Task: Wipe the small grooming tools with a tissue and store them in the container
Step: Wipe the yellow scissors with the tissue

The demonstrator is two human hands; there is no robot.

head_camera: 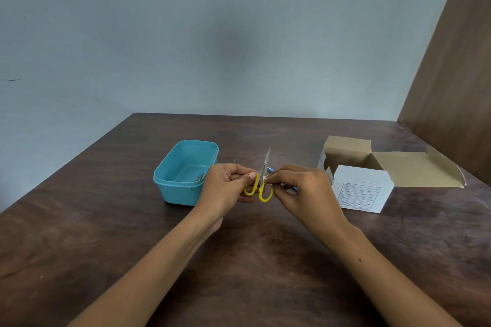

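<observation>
Small scissors with yellow handles and steel blades pointing up and away are held above the table between both hands. My left hand pinches the left handle loop. My right hand grips the scissors near the pivot and right loop; a bit of white, perhaps tissue, shows at its fingertips. A blue-tipped tool lies on the table mostly hidden behind my right hand. The open turquoise plastic container stands just left of my left hand, with a small metal tool lying inside it.
A white cardboard box with its brown flaps open stands to the right of my right hand. The dark wooden table meets a grey wall behind and a brown panel at the far right.
</observation>
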